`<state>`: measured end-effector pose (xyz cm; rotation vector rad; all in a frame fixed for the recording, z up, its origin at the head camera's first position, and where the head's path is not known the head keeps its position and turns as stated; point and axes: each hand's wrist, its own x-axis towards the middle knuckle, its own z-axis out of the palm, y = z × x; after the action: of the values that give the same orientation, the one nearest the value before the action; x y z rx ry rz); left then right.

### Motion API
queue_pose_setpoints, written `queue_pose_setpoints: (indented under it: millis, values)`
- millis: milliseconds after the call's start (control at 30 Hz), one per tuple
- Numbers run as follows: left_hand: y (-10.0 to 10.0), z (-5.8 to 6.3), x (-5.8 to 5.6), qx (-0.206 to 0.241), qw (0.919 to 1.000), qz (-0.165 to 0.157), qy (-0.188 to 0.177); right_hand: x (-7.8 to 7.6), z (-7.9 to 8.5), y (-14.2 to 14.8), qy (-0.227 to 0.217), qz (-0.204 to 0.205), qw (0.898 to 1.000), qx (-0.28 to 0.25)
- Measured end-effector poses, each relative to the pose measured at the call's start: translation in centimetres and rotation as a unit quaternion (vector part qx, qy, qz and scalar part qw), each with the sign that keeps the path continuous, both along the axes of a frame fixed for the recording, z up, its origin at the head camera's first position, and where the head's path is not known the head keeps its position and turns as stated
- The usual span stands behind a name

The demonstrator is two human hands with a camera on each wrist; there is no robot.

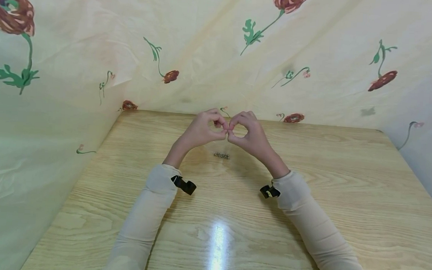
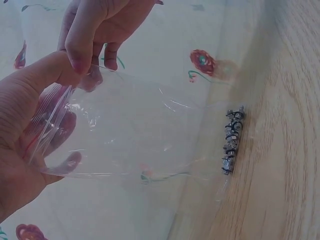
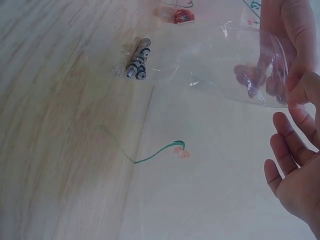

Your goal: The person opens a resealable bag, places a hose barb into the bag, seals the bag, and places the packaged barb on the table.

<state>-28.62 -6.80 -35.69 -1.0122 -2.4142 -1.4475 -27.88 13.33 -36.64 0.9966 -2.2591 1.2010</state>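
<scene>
A clear zip-top plastic bag point(image 2: 135, 125) hangs between the two hands, its zip strip at the top. Several small metal fittings with dark rings point(image 2: 232, 140) lie in a row at its bottom, just over the tabletop; in the head view the fittings point(image 1: 221, 155) show below the hands. My left hand point(image 1: 201, 130) pinches the bag at the zip end, thumb on the near side and fingers seen through the plastic. The right hand point(image 1: 250, 132) pinches the same edge between thumb and forefinger, its fingertips meeting the left ones. In the right wrist view its other fingers point(image 3: 286, 140) spread loosely.
Beneath the hands is a light wood-grain table point(image 1: 219, 208) with a bright glare spot near the front. A pale flowered sheet point(image 1: 206, 49) hangs behind it and along the sides. Black wrist cameras point(image 1: 185, 185) sit on both sleeve cuffs.
</scene>
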Motion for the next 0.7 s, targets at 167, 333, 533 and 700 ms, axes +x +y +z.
queue_pose_setpoints:
  millis: [167,333,533,700]
  values:
    - [-0.05,0.01,0.02,0.0,1.0,-0.001,-0.004,0.07,0.0,-0.05,0.005,0.002,1.0,-0.003]
    - [-0.18,-0.04,-0.04,0.0,1.0,0.0,-0.006,0.11,-0.08,-0.1,0.011,-0.001,1.0,-0.004]
    - [-0.24,-0.1,-0.1,0.0,1.0,-0.002,0.002,0.16,-0.14,-0.13,0.019,-0.006,1.0,-0.005]
    - [-0.19,-0.17,-0.17,0.003,0.9999,-0.002,0.009,0.18,-0.18,-0.17,0.033,-0.012,0.999,-0.003]
